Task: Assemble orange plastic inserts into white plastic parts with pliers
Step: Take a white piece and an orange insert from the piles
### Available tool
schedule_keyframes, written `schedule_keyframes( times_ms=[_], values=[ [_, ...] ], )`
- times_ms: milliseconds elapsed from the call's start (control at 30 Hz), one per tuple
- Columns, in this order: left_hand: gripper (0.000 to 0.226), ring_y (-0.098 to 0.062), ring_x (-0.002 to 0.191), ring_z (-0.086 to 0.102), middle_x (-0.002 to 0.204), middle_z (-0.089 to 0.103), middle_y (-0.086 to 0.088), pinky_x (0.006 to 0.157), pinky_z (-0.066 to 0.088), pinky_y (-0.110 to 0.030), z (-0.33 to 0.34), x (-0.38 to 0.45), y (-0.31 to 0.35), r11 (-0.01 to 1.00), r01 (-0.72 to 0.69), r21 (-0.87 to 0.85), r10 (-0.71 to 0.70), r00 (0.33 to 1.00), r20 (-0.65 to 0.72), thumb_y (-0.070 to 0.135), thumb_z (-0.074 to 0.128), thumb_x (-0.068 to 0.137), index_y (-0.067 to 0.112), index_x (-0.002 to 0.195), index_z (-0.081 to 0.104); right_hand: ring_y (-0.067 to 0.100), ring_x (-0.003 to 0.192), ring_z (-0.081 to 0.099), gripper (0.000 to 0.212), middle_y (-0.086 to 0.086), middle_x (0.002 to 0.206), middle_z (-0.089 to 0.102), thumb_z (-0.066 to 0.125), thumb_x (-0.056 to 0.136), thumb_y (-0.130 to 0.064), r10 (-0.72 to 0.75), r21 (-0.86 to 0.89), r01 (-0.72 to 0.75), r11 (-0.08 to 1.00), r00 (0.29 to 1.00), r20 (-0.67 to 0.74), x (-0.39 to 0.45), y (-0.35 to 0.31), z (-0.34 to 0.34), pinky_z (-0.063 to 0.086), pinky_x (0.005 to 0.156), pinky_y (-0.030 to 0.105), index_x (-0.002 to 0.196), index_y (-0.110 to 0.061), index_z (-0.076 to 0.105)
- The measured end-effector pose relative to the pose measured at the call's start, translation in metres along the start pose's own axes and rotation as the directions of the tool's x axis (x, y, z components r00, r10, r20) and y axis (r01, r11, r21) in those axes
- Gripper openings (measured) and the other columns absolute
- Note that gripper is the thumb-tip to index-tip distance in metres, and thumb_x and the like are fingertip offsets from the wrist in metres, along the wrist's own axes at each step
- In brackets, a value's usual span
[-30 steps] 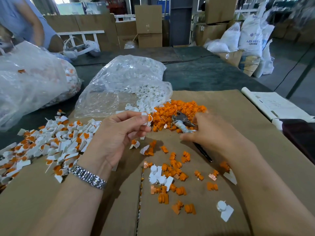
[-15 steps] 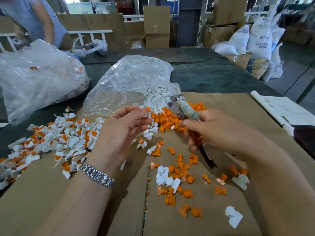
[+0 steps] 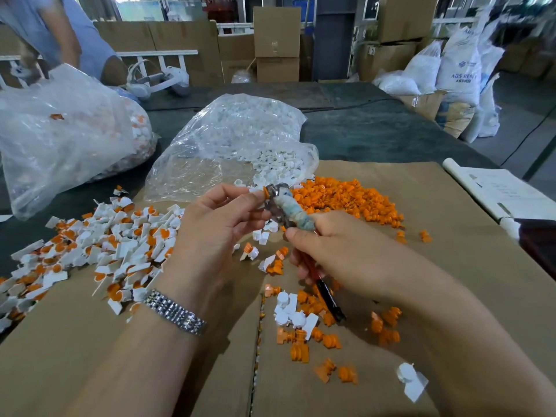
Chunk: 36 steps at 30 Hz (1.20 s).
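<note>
Orange shows at the tip of the pliers (image 3: 278, 203), where a small insert (image 3: 266, 191) sits against the white part (image 3: 255, 191) pinched between the left hand's (image 3: 216, 233) thumb and forefinger. A second ago the pliers lay low over the heap of loose orange inserts (image 3: 346, 197) and the two hands were apart; half a second ago the tool was lifted, and now its nose meets the left fingertips above the cardboard (image 3: 451, 236). That suggests the pressing step is under way for this piece. The right hand (image 3: 340, 251) is wrapped closed around the cloth-bound handles, so the jaws look squeezed, though their exact gap is too small to read. Finished pieces (image 3: 105, 251) lie heaped to the left, and white blanks spill from the clear bag (image 3: 228, 145) behind. Many loose parts remain, so the job seems far from done.
</note>
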<state>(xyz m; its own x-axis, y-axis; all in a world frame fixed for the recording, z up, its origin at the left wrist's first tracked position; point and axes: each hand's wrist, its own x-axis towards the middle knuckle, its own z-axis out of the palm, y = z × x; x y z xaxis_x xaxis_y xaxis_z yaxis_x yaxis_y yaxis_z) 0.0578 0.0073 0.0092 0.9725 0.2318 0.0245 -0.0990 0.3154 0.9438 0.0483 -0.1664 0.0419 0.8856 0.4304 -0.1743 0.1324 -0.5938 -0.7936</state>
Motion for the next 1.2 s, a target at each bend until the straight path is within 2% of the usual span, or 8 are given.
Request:
schedule_keyframes(
  times_ms=[167, 433, 567, 700, 833, 933, 1033, 1200],
  values=[
    [0.008, -0.014, 0.068, 0.073, 0.076, 0.075, -0.006, 0.062, 0.057, -0.019, 0.002, -0.002, 0.0, 1.0, 0.01, -0.021, -0.011, 0.999, -0.035, 0.003, 0.074, 0.086, 0.003, 0.092, 0.068, 0.02, 0.063, 0.057, 0.041, 0.01, 0.074, 0.062, 0.042, 0.106, -0.044, -0.04, -0.138, 0.024, 0.99, 0.993, -0.109, 0.004, -0.002, 0.015, 0.055, 0.072, 0.051, 0.082, -0.013, 0.056],
    [0.019, -0.017, 0.073, 0.075, 0.077, 0.075, -0.006, 0.065, 0.057, -0.019, -0.003, 0.001, -0.003, 0.999, 0.006, -0.046, -0.006, 1.0, -0.004, 0.015, 0.078, 0.077, 0.003, 0.09, 0.07, 0.018, 0.053, 0.048, 0.046, 0.008, 0.066, 0.057, 0.047, 0.103, -0.048, -0.072, -0.267, 0.007, 0.964, 0.97, -0.232, 0.011, 0.003, 0.019, 0.046, 0.052, 0.036, 0.078, -0.01, 0.057],
    [0.008, -0.018, 0.073, 0.074, 0.077, 0.074, -0.006, 0.066, 0.058, -0.021, -0.005, 0.005, -0.005, 0.999, -0.027, -0.022, 0.026, 1.0, -0.017, 0.014, 0.074, 0.088, 0.011, 0.08, 0.074, 0.027, 0.057, 0.065, 0.056, 0.018, 0.074, 0.07, 0.05, 0.101, -0.051, -0.044, 0.023, 0.047, 0.999, 0.991, -0.125, 0.012, 0.007, 0.014, 0.061, 0.065, 0.043, 0.095, 0.003, 0.065],
    [0.007, -0.014, 0.071, 0.072, 0.076, 0.074, -0.001, 0.065, 0.058, -0.021, -0.016, 0.01, 0.001, 0.978, -0.14, 0.154, 0.163, 0.975, -0.153, 0.014, 0.073, 0.093, 0.01, 0.087, 0.074, 0.031, 0.077, 0.075, 0.054, 0.011, 0.084, 0.076, 0.048, 0.098, -0.058, 0.017, 0.304, -0.023, 0.952, 1.0, 0.024, 0.01, 0.011, -0.007, 0.06, 0.076, 0.04, 0.106, -0.009, 0.068],
    [0.008, -0.006, 0.078, 0.068, 0.092, 0.073, 0.003, 0.076, 0.06, -0.029, -0.037, 0.017, 0.007, 0.722, -0.144, 0.677, 0.453, 0.838, -0.305, 0.013, 0.071, 0.092, 0.018, 0.098, 0.074, 0.028, 0.081, 0.074, 0.05, 0.005, 0.08, 0.074, 0.048, 0.096, -0.061, 0.048, 0.235, -0.001, 0.972, 0.979, -0.196, 0.014, 0.025, -0.03, 0.06, 0.084, 0.045, 0.102, -0.016, 0.069],
    [0.023, -0.019, 0.1, 0.061, 0.114, 0.062, -0.003, 0.092, 0.052, -0.042, -0.04, 0.022, 0.005, 0.401, -0.06, 0.914, 0.521, 0.836, -0.174, 0.013, 0.068, 0.09, 0.022, 0.111, 0.073, 0.027, 0.074, 0.067, 0.054, 0.011, 0.077, 0.069, 0.044, 0.098, -0.062, 0.046, -0.097, -0.089, 0.991, 0.925, -0.378, 0.022, 0.035, -0.033, 0.053, 0.069, 0.04, 0.088, -0.013, 0.064],
    [0.011, -0.013, 0.093, 0.062, 0.104, 0.064, 0.004, 0.086, 0.053, -0.037, -0.025, 0.017, -0.006, 0.297, -0.206, 0.932, 0.417, 0.906, 0.067, 0.019, 0.069, 0.093, 0.026, 0.099, 0.074, 0.018, 0.075, 0.057, 0.044, 0.002, 0.088, 0.06, 0.045, 0.098, -0.061, 0.014, -0.37, -0.194, 0.908, 0.899, -0.439, 0.031, 0.048, -0.028, 0.04, 0.061, 0.034, 0.091, -0.019, 0.056],
    [0.021, -0.018, 0.1, 0.063, 0.107, 0.066, 0.003, 0.094, 0.052, -0.042, -0.011, 0.015, -0.027, 0.068, -0.239, 0.969, 0.181, 0.958, 0.224, 0.035, 0.069, 0.095, 0.03, 0.114, 0.074, 0.033, 0.112, 0.054, 0.054, 0.01, 0.118, 0.056, 0.053, 0.093, -0.063, -0.014, -0.615, -0.323, 0.719, 0.878, -0.478, 0.043, 0.062, -0.016, 0.045, 0.093, 0.048, 0.116, -0.014, 0.055]
  ],
)
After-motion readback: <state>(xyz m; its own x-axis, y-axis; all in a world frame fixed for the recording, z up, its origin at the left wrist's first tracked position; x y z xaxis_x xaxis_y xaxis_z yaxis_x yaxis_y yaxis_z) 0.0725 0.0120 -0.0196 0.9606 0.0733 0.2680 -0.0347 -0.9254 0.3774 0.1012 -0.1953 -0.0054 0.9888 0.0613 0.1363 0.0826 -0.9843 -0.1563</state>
